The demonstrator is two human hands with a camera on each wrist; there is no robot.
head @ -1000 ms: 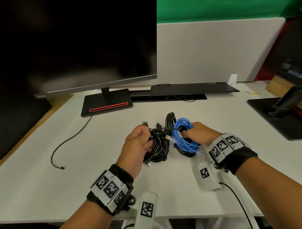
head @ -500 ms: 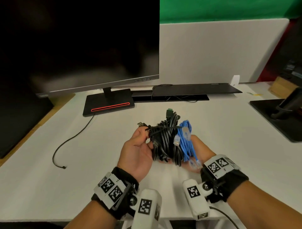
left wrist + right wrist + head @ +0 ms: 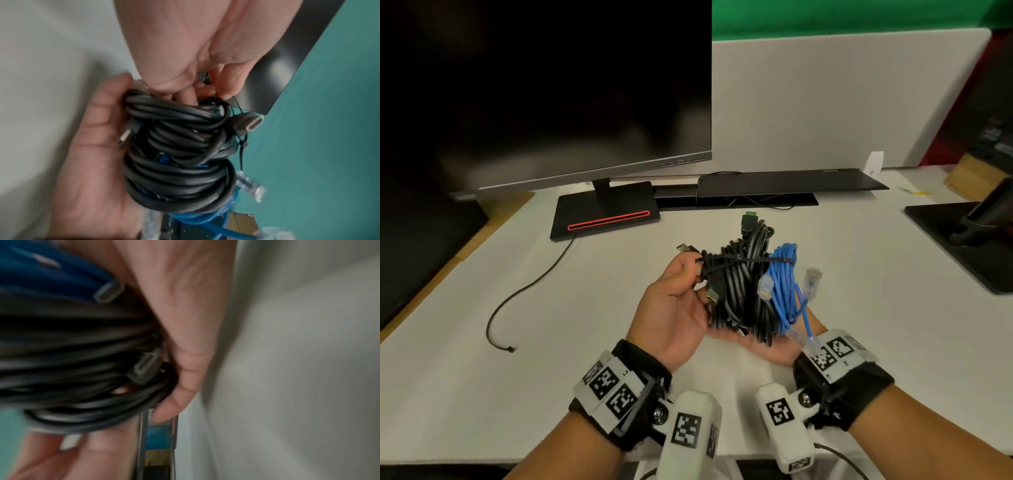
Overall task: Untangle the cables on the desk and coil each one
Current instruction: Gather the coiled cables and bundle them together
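Observation:
A tangled bundle of black cables (image 3: 739,294) and a blue network cable (image 3: 784,284) is held above the white desk (image 3: 482,394). My left hand (image 3: 697,270), palm up at the bundle's left, pinches a thin black strand near a plug. My right hand (image 3: 763,346) lies under the bundle and cradles it; its fingers are hidden beneath. The left wrist view shows the left hand's fingertips (image 3: 205,95) on the black coils (image 3: 180,178), with the right palm (image 3: 92,162) behind. Clear plugs of the blue cable hang loose. The right wrist view is blurred.
A dark monitor (image 3: 544,85) on a black base (image 3: 602,216) stands at the back left. A thin black lead (image 3: 527,287) trails from it over the desk. A flat black device (image 3: 791,181) lies along the grey partition, and another stand (image 3: 962,236) is at the right.
The bundle has come up off the desk and nearer to me. My right hand has moved from on top of the blue coil to underneath, and both palms now face up.

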